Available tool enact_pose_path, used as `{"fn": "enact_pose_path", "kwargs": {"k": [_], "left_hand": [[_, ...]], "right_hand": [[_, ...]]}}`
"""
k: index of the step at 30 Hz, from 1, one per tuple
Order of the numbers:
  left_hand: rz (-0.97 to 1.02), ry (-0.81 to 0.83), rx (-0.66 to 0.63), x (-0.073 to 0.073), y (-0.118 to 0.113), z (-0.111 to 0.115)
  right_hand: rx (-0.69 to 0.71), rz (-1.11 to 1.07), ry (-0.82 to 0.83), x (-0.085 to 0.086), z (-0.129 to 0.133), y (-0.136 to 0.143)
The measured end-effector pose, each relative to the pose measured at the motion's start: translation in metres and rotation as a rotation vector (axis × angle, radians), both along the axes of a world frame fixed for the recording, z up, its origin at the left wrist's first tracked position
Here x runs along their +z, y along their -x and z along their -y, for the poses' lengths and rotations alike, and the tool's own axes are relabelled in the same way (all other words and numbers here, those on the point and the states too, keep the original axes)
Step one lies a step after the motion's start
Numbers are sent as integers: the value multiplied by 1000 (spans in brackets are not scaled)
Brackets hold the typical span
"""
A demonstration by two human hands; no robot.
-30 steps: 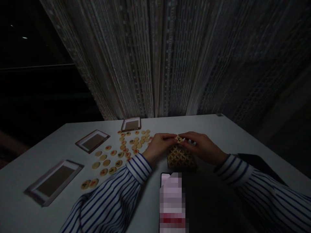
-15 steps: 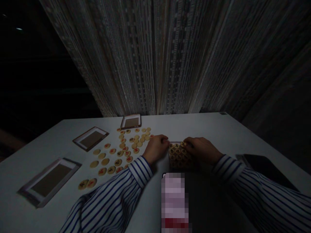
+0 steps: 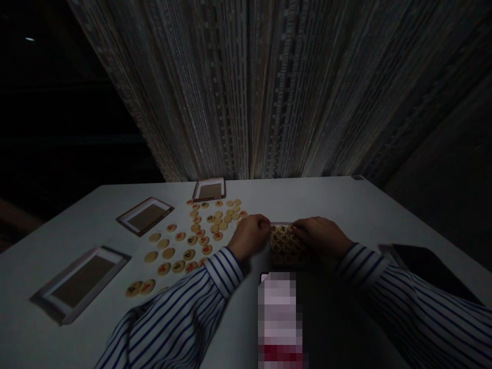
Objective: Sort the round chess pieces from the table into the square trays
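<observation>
Between my hands lies a shallow box packed with rows of round wooden Chinese chess pieces, the ones that show having dark characters. My left hand is closed, its curled fingertips at the box's upper left edge. At the upper right corner, my right hand has its thumb and fingers closed on a Chinese chess piece at the end of the top row. The fingers partly cover that piece, and shadow dims the lower rows.
Many loose pieces, some with red or black characters, are scattered left of my hands. Three framed trays rest farther left and at the back. A phone with a blurred screen lies in front; a dark flat object is at right.
The piece under my right fingertips has settled from slightly proud of the top row into line with it. My left hand stays at the box edge; the view has shifted slightly.
</observation>
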State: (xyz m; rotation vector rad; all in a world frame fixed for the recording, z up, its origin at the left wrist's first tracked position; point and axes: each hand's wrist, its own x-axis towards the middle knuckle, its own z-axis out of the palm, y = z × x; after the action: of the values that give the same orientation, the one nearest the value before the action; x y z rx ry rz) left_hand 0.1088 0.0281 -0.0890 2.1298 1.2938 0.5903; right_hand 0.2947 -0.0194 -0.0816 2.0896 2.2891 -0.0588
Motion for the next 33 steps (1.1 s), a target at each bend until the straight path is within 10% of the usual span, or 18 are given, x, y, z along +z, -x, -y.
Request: {"fn": "enact_pose_path", "kwargs": {"k": [24, 33], "left_hand": [[26, -28, -36, 5, 13, 5], [-126, -88, 69, 27, 90, -21]], "right_hand": [[86, 71, -6, -1, -3, 3], [247, 25, -234, 15, -19, 29]]}}
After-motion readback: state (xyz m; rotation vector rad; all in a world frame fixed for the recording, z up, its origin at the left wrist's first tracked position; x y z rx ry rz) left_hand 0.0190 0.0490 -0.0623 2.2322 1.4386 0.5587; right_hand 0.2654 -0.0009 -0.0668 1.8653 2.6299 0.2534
